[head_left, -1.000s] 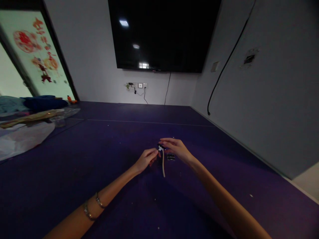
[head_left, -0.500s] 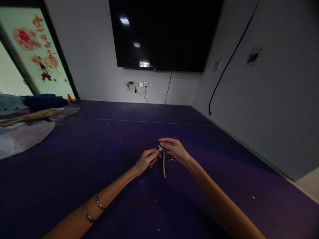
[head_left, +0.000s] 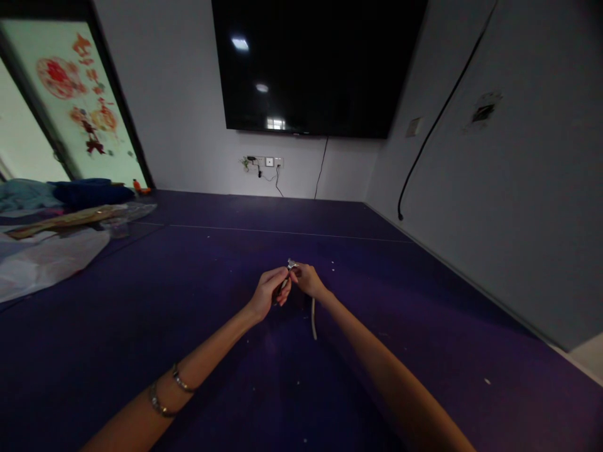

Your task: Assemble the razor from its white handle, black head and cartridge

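Note:
Close together above the purple surface (head_left: 226, 276), both my hands are closed around a small piece with a shiny silvery end (head_left: 291, 263); its kind is too small to make out. My left hand (head_left: 271, 292) pinches it from the left, and something dark shows below the thumb, among the fingers. From the right, my right hand (head_left: 308, 280) meets it with bent fingertips. A thin pale strip or tube (head_left: 314, 320) extends down below my right wrist; its upper end is hidden behind the hand.
White plastic sheeting (head_left: 56, 260), flattened cardboard (head_left: 70, 221) and a blue cloth bundle (head_left: 92, 193) lie at the left. A large black television (head_left: 320, 69) hangs on the wall ahead. At the right a black cable (head_left: 438, 119) runs down the wall. Small white specks dot the surface.
My right hand has turned and moved left, with its fingers lower around the small piece. The left hand has shifted slightly left. The dark item below the right hand no longer shows.

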Demonstrator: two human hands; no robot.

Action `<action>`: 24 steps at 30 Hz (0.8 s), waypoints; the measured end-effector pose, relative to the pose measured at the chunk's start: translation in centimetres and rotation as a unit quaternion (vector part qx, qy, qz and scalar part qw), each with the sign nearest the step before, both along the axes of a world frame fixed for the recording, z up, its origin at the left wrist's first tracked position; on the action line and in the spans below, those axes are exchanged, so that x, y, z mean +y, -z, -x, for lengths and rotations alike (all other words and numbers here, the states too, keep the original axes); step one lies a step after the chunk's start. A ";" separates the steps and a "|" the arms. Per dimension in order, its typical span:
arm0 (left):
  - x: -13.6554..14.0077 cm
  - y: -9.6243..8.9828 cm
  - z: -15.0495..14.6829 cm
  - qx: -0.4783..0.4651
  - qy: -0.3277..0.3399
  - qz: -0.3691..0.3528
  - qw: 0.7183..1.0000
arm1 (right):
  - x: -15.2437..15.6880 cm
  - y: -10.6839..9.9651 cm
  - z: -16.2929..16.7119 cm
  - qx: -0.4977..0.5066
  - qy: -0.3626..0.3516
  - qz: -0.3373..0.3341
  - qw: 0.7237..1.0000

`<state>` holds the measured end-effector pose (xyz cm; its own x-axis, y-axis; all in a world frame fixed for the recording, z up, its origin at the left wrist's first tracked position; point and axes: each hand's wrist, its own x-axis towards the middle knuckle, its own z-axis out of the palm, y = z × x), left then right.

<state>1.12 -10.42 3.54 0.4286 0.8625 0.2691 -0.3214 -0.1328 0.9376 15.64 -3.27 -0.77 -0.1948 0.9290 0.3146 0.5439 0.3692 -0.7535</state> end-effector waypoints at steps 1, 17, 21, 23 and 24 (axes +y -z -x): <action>0.1 -0.2 0.2 -0.009 -0.005 0.002 1.000 | 0.1 0.4 0.5 -0.016 -0.002 -0.005 1.000; 0.7 -0.5 0.7 -0.045 -0.024 0.030 0.998 | -0.7 -1.0 -1.6 -0.145 0.033 -0.066 0.987; 0.8 -0.1 0.6 -0.023 -0.023 0.046 0.998 | -3.8 -2.6 -3.0 -0.237 0.056 -0.037 0.969; 0.9 0.1 0.6 -0.014 -0.023 0.052 0.998 | -5.8 -2.9 -3.2 -0.305 0.052 -0.011 0.951; 0.9 0.2 0.6 -0.012 -0.023 0.054 0.998 | -6.8 -2.9 -3.2 -0.336 0.047 -0.003 0.941</action>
